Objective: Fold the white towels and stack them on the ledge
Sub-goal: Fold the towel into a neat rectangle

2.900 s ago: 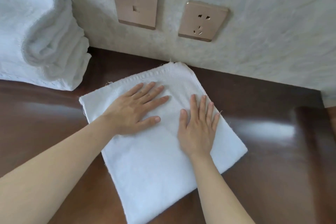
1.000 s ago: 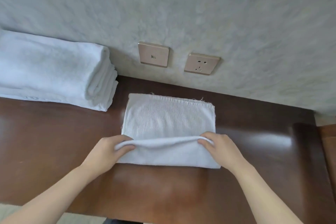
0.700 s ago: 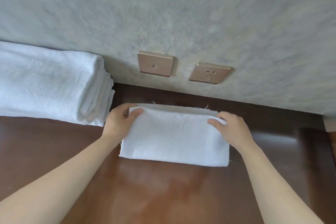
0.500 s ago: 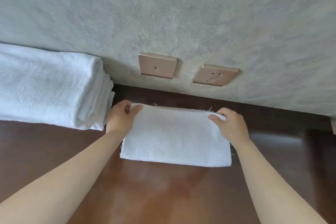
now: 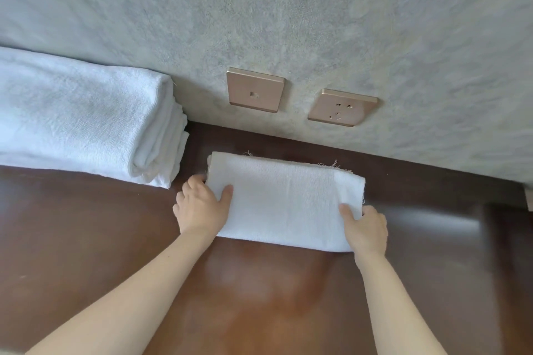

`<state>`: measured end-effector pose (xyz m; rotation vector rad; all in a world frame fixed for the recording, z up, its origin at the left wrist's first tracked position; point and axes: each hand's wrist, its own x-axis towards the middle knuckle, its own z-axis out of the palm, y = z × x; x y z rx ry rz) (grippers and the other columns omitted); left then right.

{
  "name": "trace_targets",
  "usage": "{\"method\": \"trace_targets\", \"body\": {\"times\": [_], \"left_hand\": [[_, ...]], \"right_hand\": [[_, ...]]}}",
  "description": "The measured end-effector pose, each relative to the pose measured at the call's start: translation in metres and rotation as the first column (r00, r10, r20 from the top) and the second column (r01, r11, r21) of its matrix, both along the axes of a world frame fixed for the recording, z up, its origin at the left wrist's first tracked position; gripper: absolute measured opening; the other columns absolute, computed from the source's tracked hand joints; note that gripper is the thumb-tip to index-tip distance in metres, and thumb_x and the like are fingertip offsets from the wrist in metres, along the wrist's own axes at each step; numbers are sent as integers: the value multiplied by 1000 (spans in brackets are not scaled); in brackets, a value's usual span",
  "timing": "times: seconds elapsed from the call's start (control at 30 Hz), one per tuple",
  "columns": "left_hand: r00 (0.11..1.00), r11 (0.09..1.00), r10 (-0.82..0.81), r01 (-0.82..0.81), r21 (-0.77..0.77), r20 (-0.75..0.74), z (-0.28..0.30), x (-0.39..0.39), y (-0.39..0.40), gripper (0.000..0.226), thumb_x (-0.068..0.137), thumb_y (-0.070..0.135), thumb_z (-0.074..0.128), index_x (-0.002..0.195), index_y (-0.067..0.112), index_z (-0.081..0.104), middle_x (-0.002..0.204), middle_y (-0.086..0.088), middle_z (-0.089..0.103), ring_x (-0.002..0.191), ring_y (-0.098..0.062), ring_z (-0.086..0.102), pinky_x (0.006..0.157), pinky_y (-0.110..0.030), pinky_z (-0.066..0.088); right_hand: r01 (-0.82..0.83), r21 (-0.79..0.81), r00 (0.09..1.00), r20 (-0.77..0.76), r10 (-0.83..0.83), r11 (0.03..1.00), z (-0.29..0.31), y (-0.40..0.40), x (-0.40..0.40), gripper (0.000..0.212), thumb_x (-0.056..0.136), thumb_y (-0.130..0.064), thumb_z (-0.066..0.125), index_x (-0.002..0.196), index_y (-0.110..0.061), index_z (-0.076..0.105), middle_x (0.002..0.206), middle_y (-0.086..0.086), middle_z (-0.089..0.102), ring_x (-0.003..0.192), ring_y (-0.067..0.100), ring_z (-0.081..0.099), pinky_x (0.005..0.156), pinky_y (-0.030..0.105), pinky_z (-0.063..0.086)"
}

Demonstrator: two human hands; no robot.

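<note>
Head view: each grip is closed on one short end of the folded towel (image 5: pixel 284 202). The left hand (image 5: pixel 200 207) holds the left end, thumb lying on the top face and fingers curled round the edge. The right hand (image 5: pixel 364 229) holds the near right corner the same way, thumb on top, fingers wrapped round the side. The folded towel is a white oblong of woven cloth with a fine ribbed texture; its near long edge is a rounded fold, and loose frayed threads stick out along its far edge. It lies on the ledge (image 5: pixel 86 239), a dark brown, glossy wooden surface with soft reflections, close to the wall (image 5: pixel 317 8) but not touching it.

To the left, just beside the folded towel, sits a stack of towels (image 5: pixel 80 121), thicker, fluffy white terry, its rounded folds facing right and its back near the wall. The wall is grey-green with a mottled plaster finish. Two square bronze-coloured plates are fixed to it above the folded towel: a switch plate (image 5: pixel 253 89) on the left and a socket (image 5: pixel 341 106) on the right.
</note>
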<state>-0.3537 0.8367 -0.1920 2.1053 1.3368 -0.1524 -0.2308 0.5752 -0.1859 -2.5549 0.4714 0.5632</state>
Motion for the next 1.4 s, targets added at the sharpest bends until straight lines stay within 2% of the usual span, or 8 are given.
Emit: {"method": "trace_targets", "body": {"times": [0.13, 0.23, 0.4, 0.57, 0.8, 1.1, 1.23, 1.4], "left_hand": [[994, 995, -95, 95, -9, -46, 2, 1, -3, 46, 90, 50, 62, 116, 13, 52, 108, -5, 54, 115, -31, 47, 90, -44, 35], [983, 987, -144, 152, -59, 115, 2, -6, -7, 28, 92, 37, 65, 100, 18, 46, 94, 1, 48, 99, -29, 51, 77, -36, 37], [965, 978, -86, 129, -164, 247, 20, -20, -14, 27, 93, 38, 64, 104, 27, 41, 101, 6, 58, 77, -14, 57, 58, -29, 38], [911, 986, -75, 129, -107, 405, 67, -49, -16, 27, 91, 37, 67, 108, 33, 47, 97, 12, 60, 81, -3, 58, 59, -20, 37], [852, 996, 28, 21, -88, 523, 148, -104, 20, 29, 87, 44, 71, 105, 42, 48, 97, 23, 56, 84, 5, 55, 65, -12, 33], [727, 990, 130, -63, -123, 674, 198, -133, 171, 24, 86, 43, 73, 93, 51, 51, 102, 9, 70, 92, -9, 65, 82, -30, 49], [698, 996, 90, -77, -50, 710, 206, -132, 255, 18, 93, 24, 69, 103, 29, 56, 97, 20, 63, 93, 1, 60, 78, -2, 37], [611, 989, 71, -143, 22, 789, 208, -128, 334, 11, 96, 14, 64, 104, 18, 59, 97, 18, 61, 85, 15, 56, 77, -1, 38]], "right_hand": [[-58, 96, 991, 128, 45, 994, 5, 12, -3, 29, 97, -35, 56, 96, -7, 50, 100, 7, 54, 91, 31, 55, 69, 36, 34], [-92, 121, 980, 185, 69, 988, 10, 14, -9, 25, 99, -32, 55, 95, -9, 45, 99, 10, 56, 86, 30, 50, 71, 35, 32], [-155, 141, 981, 136, 136, 978, 25, 12, -22, 27, 100, -33, 53, 114, -10, 49, 103, 8, 57, 91, 32, 54, 74, 35, 36], [-127, 287, 988, 117, 96, 950, 64, 7, -41, 24, 98, -37, 52, 106, -14, 48, 88, -1, 60, 88, 29, 60, 71, 37, 44], [-249, 383, 959, 227, 171, 889, 148, 36, -74, 24, 101, -34, 49, 112, -13, 45, 93, -2, 57, 83, 22, 56, 73, 37, 43], [-280, 446, 938, 316, 143, 850, 204, 181, -94, 21, 99, -35, 51, 106, -15, 49, 86, -6, 53, 73, 10, 48, 64, 35, 37], [-206, 504, 944, 328, 35, 839, 207, 256, -101, 17, 98, -32, 53, 105, -17, 50, 87, -9, 54, 76, 5, 49, 67, 33, 38], [-218, 529, 906, 422, -31, 820, 209, 321, -106, 16, 96, -34, 55, 101, -20, 51, 86, -14, 54, 73, 2, 50, 61, 23, 37]]}}
